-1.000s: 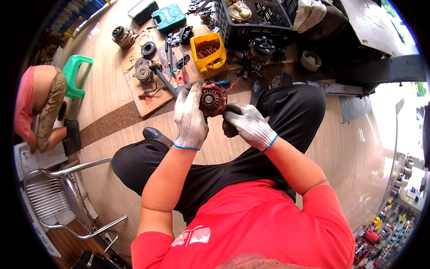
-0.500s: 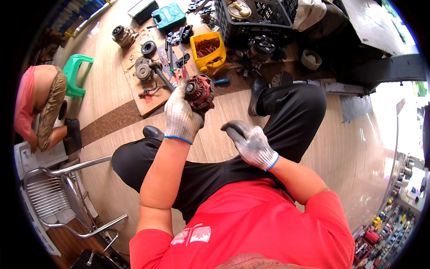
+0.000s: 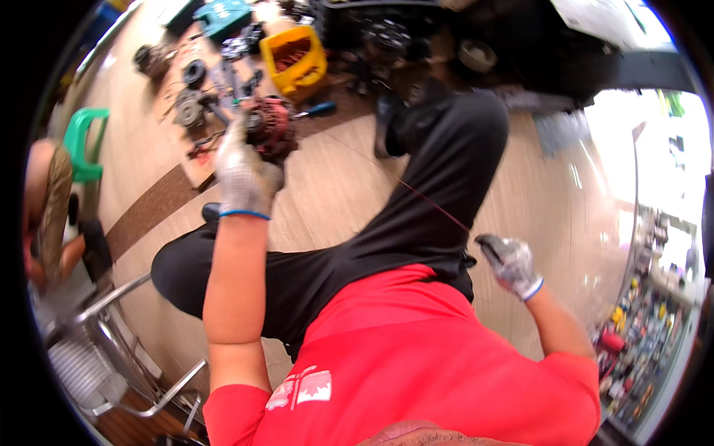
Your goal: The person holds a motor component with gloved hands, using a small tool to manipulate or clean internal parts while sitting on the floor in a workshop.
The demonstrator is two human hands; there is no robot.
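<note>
In my gloved left hand (image 3: 242,178) is a round motor part with red windings (image 3: 277,126), raised over the floor ahead of me. The fingers wrap its near side and a dark round end faces left. A thin reddish wire (image 3: 425,199) stretches from near this part, across my right leg, toward the other hand. Out to the right, my gloved right hand (image 3: 512,266) is closed, its dark fingertips pinched at the wire's end. Exactly where the wire leaves the motor part is too faint to tell.
Ahead lies a board with metal parts (image 3: 190,111) and tools. Near it are a yellow cut-open container (image 3: 306,76) of copper-coloured scraps, a blue-handled tool (image 3: 321,108) and a teal case (image 3: 223,16). A green stool (image 3: 83,145), a metal chair (image 3: 89,379) and another person (image 3: 53,201) are left.
My right hand has swung out to the right, and the wire now shows drawn taut. The whole view has shifted, with the motor part still in my left hand.
</note>
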